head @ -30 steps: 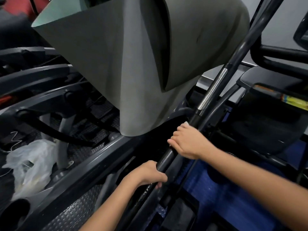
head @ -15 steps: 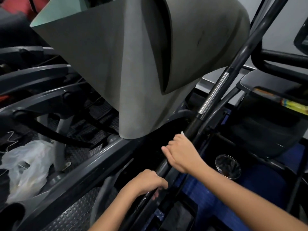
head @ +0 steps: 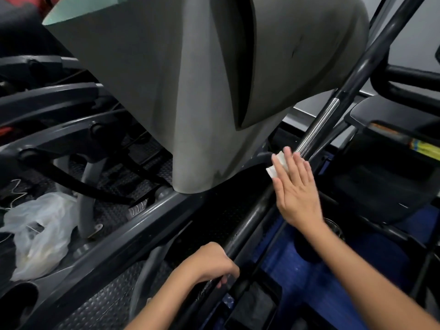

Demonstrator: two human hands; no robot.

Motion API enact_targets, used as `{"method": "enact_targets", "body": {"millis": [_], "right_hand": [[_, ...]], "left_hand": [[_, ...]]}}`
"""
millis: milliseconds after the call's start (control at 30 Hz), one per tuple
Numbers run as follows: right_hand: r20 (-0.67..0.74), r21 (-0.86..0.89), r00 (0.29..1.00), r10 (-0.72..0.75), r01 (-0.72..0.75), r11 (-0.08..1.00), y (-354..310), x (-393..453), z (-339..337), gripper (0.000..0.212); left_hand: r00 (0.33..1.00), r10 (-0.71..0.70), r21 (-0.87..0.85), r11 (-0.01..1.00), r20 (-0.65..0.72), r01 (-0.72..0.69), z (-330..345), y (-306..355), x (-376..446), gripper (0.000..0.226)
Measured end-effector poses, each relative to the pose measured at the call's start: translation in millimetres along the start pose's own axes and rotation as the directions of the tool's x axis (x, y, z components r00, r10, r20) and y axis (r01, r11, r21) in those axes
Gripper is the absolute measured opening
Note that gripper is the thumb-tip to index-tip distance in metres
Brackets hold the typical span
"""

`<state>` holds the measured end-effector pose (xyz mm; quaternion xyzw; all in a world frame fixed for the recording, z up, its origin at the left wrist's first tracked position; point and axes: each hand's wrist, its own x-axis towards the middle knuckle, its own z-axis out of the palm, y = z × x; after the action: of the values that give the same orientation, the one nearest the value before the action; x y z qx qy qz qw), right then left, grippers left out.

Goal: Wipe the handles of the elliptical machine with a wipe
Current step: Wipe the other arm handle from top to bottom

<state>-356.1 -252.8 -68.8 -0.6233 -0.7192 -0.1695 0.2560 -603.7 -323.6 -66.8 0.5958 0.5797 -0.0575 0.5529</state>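
Left hand [head: 209,263] still clenched round lower end of long black tubular handle [head: 352,75]. Right hand [head: 295,194], half second ago curled round handle, now flat with fingers straight, pressing small white folded wipe [head: 276,165] against handle just below its chrome band. Left of handle: black studded rubber floor [head: 104,303], crumpled clear plastic bag [head: 38,232]. Behind handle: big grey moulded housing [head: 190,79].

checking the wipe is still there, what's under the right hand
A white wipe shows under the flat fingers of the right hand, poking out on their left. Below lies the black handle bar. The palm covers the rest of the wipe.
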Motion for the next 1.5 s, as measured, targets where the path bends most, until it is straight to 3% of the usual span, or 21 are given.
{"method": "enact_targets", "body": {"millis": [67, 133, 233, 433, 533, 633, 700, 867, 1033, 1133, 1233, 1333, 1433, 1500], "right_hand": [[-0.011, 0.283, 0.950, 0.313, -0.297, 0.912, -34, -11, 14, 0.055], [0.074, 0.543, 0.849, 0.523, -0.474, 0.693, -71, -19, 24, 0.059], [0.228, 0.646, 0.699, 0.678, -0.629, 0.432, -115, -28, 21, 0.069], [0.673, 0.579, 0.441, 0.594, -0.813, -0.052, -152, -79, 11, 0.089], [0.786, 0.504, 0.361, 0.502, -0.845, -0.180, -146, -94, 17, 0.080], [0.758, 0.516, 0.335, 0.560, -0.832, -0.202, -110, -64, 34, 0.117], [0.703, 0.562, 0.349, 0.620, -0.807, -0.183, -88, -33, 41, 0.129], [0.688, 0.525, 0.289, 0.666, -0.831, -0.182, -111, -22, 18, 0.102], [0.840, 0.441, 0.249, 0.482, -0.830, -0.341, -147, -70, 12, 0.131], [0.815, 0.498, 0.260, 0.517, -0.770, -0.398, -123, -45, 18, 0.086], [0.731, 0.561, 0.267, 0.627, -0.759, -0.330, -95, -5, 19, 0.070], [0.687, 0.540, 0.263, 0.677, -0.809, -0.233, -107, -3, 7, 0.082], [0.722, 0.509, 0.326, 0.610, -0.848, -0.150, -154, -42, -16, 0.108], [0.794, 0.459, 0.349, 0.498, -0.881, -0.114, -173, -72, -28, 0.109]], "left_hand": [[0.999, 0.003, 0.034, 0.999, -0.043, -0.002, -2, 2, 0, 0.021], [0.998, -0.002, 0.043, 0.999, -0.057, 0.004, -2, 4, -1, 0.017], [0.999, -0.007, 0.041, 0.999, -0.032, 0.008, 0, 3, -3, 0.016], [0.995, 0.063, 0.002, 0.998, -0.077, -0.063, 4, -8, -6, 0.021], [0.992, 0.105, -0.010, 0.994, -0.075, -0.106, 5, -19, -10, 0.016], [0.992, 0.111, -0.009, 0.994, -0.059, -0.112, 6, -29, -19, 0.014], [0.993, 0.101, -0.046, 0.994, -0.055, -0.103, 7, -35, -21, 0.015], [0.993, 0.094, -0.106, 0.989, -0.064, -0.101, 13, -43, -14, 0.015], [0.993, 0.114, -0.163, 0.980, -0.036, -0.119, 14, -45, -8, 0.013], [0.994, 0.113, -0.179, 0.977, -0.008, -0.112, 14, -46, -5, 0.012], [0.994, 0.105, -0.156, 0.983, 0.012, -0.101, 12, -46, -5, 0.013], [0.995, 0.096, -0.154, 0.984, 0.004, -0.094, 12, -46, -6, 0.009], [0.994, 0.104, -0.113, 0.988, -0.015, -0.105, 10, -47, -10, 0.024], [0.992, 0.126, -0.073, 0.989, -0.017, -0.127, 6, -48, -17, 0.035]]}}
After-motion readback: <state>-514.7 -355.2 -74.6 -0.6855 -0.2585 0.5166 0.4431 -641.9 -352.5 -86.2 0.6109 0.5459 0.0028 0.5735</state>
